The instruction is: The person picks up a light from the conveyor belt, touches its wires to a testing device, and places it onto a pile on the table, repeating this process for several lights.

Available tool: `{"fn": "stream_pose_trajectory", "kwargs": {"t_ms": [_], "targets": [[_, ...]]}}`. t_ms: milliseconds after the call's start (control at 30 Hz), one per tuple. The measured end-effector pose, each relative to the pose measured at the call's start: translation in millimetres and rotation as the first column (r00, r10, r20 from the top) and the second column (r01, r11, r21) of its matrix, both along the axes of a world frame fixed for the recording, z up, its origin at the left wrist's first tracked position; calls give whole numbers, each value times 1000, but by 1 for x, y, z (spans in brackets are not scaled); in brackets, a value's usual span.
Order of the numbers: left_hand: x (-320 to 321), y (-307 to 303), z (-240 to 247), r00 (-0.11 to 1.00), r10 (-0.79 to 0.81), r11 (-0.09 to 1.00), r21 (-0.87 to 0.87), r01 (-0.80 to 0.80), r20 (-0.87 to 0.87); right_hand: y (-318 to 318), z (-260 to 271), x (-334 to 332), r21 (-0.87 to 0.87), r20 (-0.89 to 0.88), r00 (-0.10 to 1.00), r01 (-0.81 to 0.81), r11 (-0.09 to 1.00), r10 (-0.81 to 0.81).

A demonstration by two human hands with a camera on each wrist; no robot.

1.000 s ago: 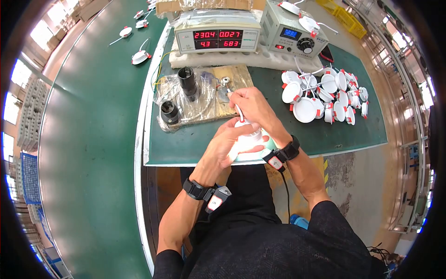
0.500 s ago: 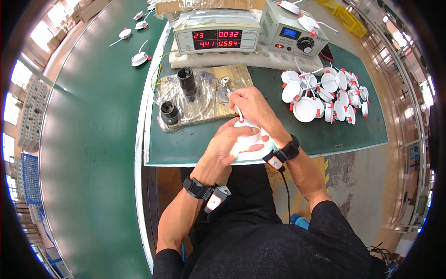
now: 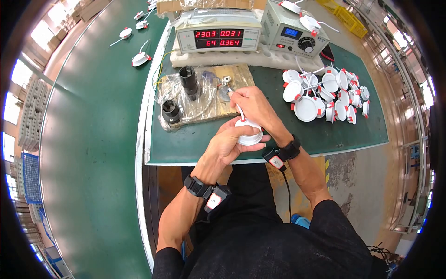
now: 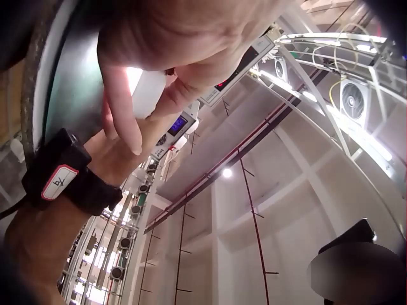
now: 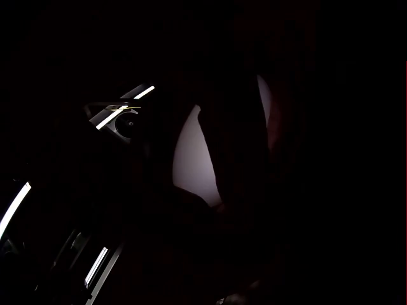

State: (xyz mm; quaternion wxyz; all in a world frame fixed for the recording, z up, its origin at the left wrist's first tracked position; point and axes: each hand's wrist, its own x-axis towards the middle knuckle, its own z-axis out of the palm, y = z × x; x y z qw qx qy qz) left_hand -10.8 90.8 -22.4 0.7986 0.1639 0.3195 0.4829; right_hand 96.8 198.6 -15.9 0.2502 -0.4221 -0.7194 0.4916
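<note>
A round white downlight (image 3: 249,134) with red clips is held in my left hand (image 3: 227,142), thumb over its back and fingers underneath. Its white cable (image 3: 241,113) runs up into my right hand (image 3: 255,108), whose fingertips pinch the cable end beside a small round metal piece (image 3: 226,80) on the plastic-wrapped board (image 3: 204,116). A bright glow (image 4: 134,77) shows between the left fingers in the left wrist view. In the very dark right wrist view, the lamp face (image 5: 194,159) appears pale behind dark finger shapes.
Black sockets (image 3: 188,81) stand on the board's left. Behind are a meter with red digits (image 3: 218,39) and a grey box with a knob (image 3: 297,37). Many downlights (image 3: 306,109) are heaped to the right; others (image 3: 140,58) lie on the green surface at left.
The bright glow under the lamp and on my left fingers in the head view is gone. The meter's red digits have changed. Both hands have stayed nearly in place.
</note>
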Motion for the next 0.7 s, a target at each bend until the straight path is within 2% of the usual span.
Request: {"fn": "stream_pose_trajectory", "kwargs": {"t_ms": [167, 700], "targets": [[2, -1, -2, 999, 17, 999, -36, -15, 51, 3, -5, 0, 2, -4, 1000, -3, 1000, 3], [4, -1, 5, 1000, 6, 999, -47, -6, -4, 2, -4, 1, 5, -15, 1000, -8, 1000, 8]]}}
